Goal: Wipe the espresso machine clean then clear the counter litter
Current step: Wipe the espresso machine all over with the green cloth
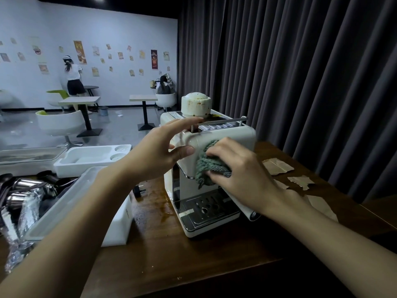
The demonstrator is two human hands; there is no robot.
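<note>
- Espresso machine [236, 136]: stood upright on the counter [193, 265], directly under and ahead of both sets of fingers, w/ its front turned toward the wearer.
- R hand [238, 173]: fingers curled round a bunched grey-green cloth [209, 166], which is pressed on the upper front panel. A tail of cloth hangs below the fingertips toward the drip tray [206, 208].
- L hand [159, 151]: fingers [187, 122] extended and laid over the top edge, w/ the tips near the rail [223, 122] end; contact cannot be told. The thumb is pressed on the front corner, just L of the cloth. Nothing is gripped, and the machine is judged to be steadied.
- Key relation: the machine's long axis is upright. Unwiped areas lie above the R fingers (stained dome cap [195, 104], top deck) and below them (drip tray), so up/down strokes are suggested. The R hand is nearer to both.
- Paper scraps [277, 166]: approx. three, flat on the counter, R of and beyond the R fingers, well apart from the L hand. Pickup is judged a later step, w/ the R hand nearer.
- Brown spill [159, 203]: on the counter below the L fingers, beside the machine base.
- Containers, L of the L fingers: the clear bin [71, 203] holds metal parts [28, 190], some in plastic wrap, exact kind not made out. A white foam tray [90, 158] w/ moulded recesses lies beyond it.
</note>
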